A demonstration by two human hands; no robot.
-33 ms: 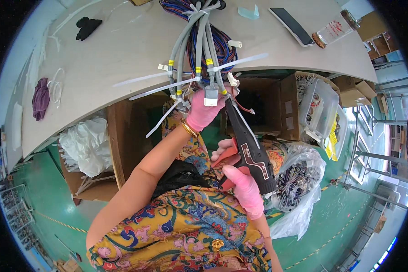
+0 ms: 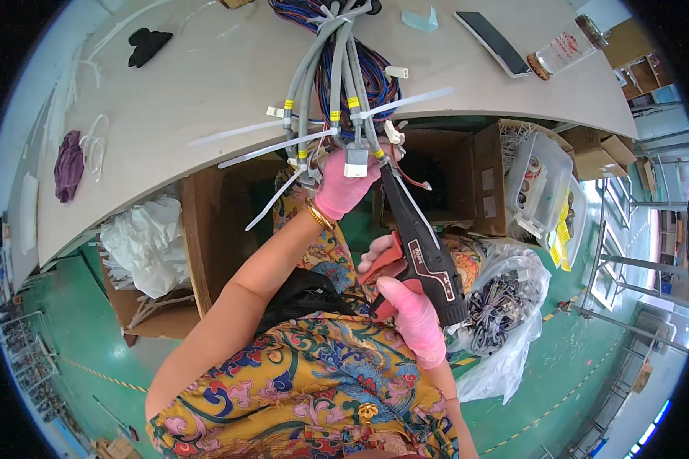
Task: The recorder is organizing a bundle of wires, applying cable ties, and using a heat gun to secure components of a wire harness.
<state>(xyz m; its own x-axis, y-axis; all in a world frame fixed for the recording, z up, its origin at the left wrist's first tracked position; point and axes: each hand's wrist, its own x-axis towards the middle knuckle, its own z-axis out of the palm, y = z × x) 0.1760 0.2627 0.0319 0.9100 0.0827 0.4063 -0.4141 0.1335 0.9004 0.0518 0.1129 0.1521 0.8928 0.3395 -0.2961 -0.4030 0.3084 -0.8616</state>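
My left hand (image 2: 347, 183), in a pink glove, is closed around the lower ends of a wire harness (image 2: 337, 69) at the table edge; its fingertips are partly hidden. The harness has grey cables with yellow bands, a white connector (image 2: 356, 164) and red and blue wires. White cable ties (image 2: 279, 148) stick out from it with long tails. My right hand (image 2: 409, 306), also gloved in pink, grips the red handle of a black cable tie gun (image 2: 429, 264). The gun's nose points up against the harness beside my left hand, with a white tie tail running along its barrel.
On the grey table (image 2: 199, 69) lie a phone (image 2: 494, 44), a glass bottle (image 2: 566, 50), a black item (image 2: 147, 47) and purple cloth (image 2: 70, 164). Below are cardboard boxes (image 2: 207, 245), a clear plastic bin (image 2: 540, 183) and a plastic bag of wires (image 2: 505, 306).
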